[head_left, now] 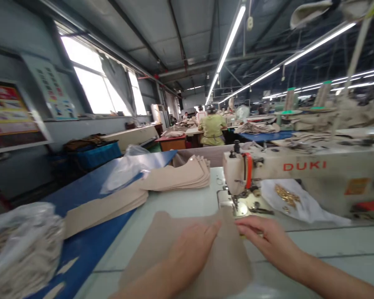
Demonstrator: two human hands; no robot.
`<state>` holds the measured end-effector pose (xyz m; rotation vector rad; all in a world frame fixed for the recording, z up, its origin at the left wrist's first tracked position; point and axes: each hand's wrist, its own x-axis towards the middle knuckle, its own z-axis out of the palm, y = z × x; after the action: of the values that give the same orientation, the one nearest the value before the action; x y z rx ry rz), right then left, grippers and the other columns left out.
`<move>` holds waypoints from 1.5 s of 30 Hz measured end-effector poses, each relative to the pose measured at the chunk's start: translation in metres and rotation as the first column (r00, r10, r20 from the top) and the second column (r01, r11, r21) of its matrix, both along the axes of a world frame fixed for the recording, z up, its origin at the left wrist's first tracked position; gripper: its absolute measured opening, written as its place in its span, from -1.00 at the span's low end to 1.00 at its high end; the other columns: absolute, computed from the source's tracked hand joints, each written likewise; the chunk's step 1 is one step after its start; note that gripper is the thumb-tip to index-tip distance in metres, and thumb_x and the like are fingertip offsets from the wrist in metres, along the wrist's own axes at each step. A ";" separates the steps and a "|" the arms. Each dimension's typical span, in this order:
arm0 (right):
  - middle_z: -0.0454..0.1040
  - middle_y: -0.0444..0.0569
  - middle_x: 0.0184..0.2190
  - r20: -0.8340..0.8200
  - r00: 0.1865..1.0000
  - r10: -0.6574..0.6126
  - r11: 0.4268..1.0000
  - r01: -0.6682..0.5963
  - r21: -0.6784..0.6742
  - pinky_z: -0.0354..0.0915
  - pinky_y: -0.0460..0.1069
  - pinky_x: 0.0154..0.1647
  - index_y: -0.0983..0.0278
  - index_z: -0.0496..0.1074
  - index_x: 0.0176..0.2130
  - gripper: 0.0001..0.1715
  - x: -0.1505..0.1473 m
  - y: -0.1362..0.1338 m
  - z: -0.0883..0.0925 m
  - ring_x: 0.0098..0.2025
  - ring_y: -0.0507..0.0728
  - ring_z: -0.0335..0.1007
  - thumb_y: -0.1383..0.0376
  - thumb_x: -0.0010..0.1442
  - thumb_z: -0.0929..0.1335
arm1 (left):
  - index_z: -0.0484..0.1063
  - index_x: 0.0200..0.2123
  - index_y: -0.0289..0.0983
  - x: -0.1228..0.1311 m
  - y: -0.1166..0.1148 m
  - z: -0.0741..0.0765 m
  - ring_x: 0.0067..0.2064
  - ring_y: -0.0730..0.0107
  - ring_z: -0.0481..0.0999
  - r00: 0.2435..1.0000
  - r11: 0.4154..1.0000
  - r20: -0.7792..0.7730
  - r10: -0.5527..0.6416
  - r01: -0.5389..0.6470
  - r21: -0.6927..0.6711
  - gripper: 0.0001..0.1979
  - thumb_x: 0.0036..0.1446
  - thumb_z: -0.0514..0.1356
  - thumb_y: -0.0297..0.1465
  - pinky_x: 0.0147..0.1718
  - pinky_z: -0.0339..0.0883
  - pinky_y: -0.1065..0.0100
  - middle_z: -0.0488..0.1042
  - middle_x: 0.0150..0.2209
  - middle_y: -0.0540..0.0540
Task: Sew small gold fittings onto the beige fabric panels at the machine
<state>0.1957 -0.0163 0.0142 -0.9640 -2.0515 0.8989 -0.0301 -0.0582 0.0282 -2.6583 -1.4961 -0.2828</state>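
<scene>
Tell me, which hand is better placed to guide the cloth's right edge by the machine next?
Probably the right hand: its fingertips are at the right edge of the cloth, close to the machine. The left hand lies on the cloth, farther away.

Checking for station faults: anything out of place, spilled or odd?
Nothing looks plainly wrong. Slightly untidy: loose scraps lie on the blue surface beside the bag. The gold parts lie loose, but on a white sheet, so probably not spilled. The fabric under the left hand is too blurred to rule out flaws.
</scene>
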 end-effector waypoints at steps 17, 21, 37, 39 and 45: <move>0.47 -0.15 -0.56 -0.578 0.746 -0.330 0.791 -0.116 -0.601 0.33 -0.05 -0.34 0.33 0.39 -0.48 -0.57 0.005 0.003 -0.005 -0.47 0.03 0.44 0.16 -0.29 0.55 | 0.17 0.17 -0.29 0.061 0.044 -0.020 -0.25 0.20 0.51 0.984 0.957 0.014 -0.178 0.170 0.237 -0.47 0.10 -0.08 -0.59 -0.21 0.38 0.17 0.53 -0.24 -0.17; 0.45 -0.18 -0.58 -0.590 0.752 -0.294 0.862 -0.059 -0.504 0.32 -0.06 -0.38 0.31 0.39 -0.49 -0.57 0.011 0.015 -0.015 -0.49 0.03 0.43 0.12 -0.29 0.55 | 0.20 0.17 -0.22 0.052 0.045 -0.017 -0.16 0.27 0.51 0.918 0.998 0.396 -0.019 0.042 -0.051 -0.48 0.11 0.02 -0.41 -0.14 0.39 0.26 0.50 -0.09 -0.16; 0.49 -0.11 -0.53 -0.525 0.816 -0.243 0.855 -0.075 -0.512 0.35 -0.02 -0.32 0.33 0.50 -0.37 -0.54 0.020 0.018 -0.016 -0.45 0.05 0.44 0.03 -0.17 0.50 | 0.50 -0.28 -0.16 0.054 0.065 -0.019 -0.29 0.37 0.54 0.791 0.938 0.505 -0.345 0.303 0.167 -0.77 0.19 0.03 -0.37 -0.22 0.40 0.41 0.58 -0.33 -0.03; 0.50 -0.10 -0.52 -0.543 0.806 -0.236 0.855 -0.094 -0.511 0.36 -0.01 -0.29 0.34 0.50 -0.40 -0.54 0.021 0.020 -0.018 -0.44 0.05 0.45 0.05 -0.21 0.52 | 0.48 -0.24 -0.15 0.051 0.064 -0.023 -0.26 0.38 0.55 0.785 0.912 0.464 -0.409 0.337 0.235 -0.77 0.21 0.02 -0.37 -0.19 0.40 0.42 0.59 -0.30 -0.03; 0.50 -0.13 -0.53 -0.555 0.793 -0.250 0.898 -0.023 -0.438 0.35 -0.02 -0.31 0.28 0.52 -0.43 -0.65 0.016 0.025 -0.027 -0.43 0.06 0.43 0.09 -0.17 0.51 | 0.47 -0.19 -0.15 0.059 0.061 -0.013 -0.22 0.28 0.54 0.787 0.971 0.616 0.043 0.114 -0.212 -0.75 0.11 0.10 -0.23 -0.21 0.41 0.36 0.57 -0.24 -0.05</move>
<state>0.2120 0.0088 -0.0126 -0.8584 -1.2575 1.4130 0.0285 0.0028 0.0153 -2.9479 -1.7198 -1.1518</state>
